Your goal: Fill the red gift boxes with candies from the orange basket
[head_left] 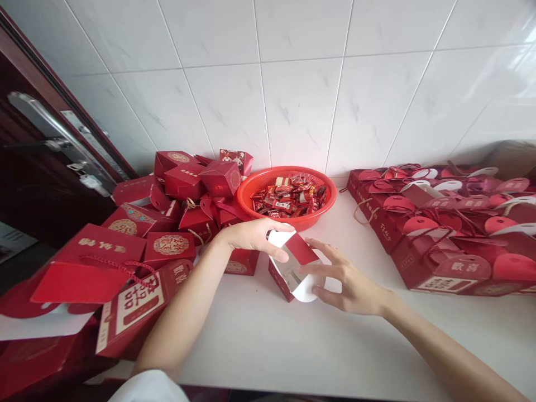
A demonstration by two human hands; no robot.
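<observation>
A small red gift box (281,282) with a white inside stands on the white tabletop, its top flaps raised. My left hand (257,239) is closed on the box's far left side, thumb inside the wall and fingers hidden behind it. On the other side my right hand (341,279) has its fingers spread around the right and near white flaps, fingertips at the box opening. The visible bottom of the box is pale, with no candy seen on it. Just behind the box sits a red-orange plastic basket (243,204) holding many wrapped candies (288,196).
Red gift boxes (167,244) lie heaped at the left, some with rope handles. Rows of red boxes (446,268) with raised flaps stand at the right. A tiled wall (301,111) closes off the back. At far left is a dark door with a metal handle (62,139).
</observation>
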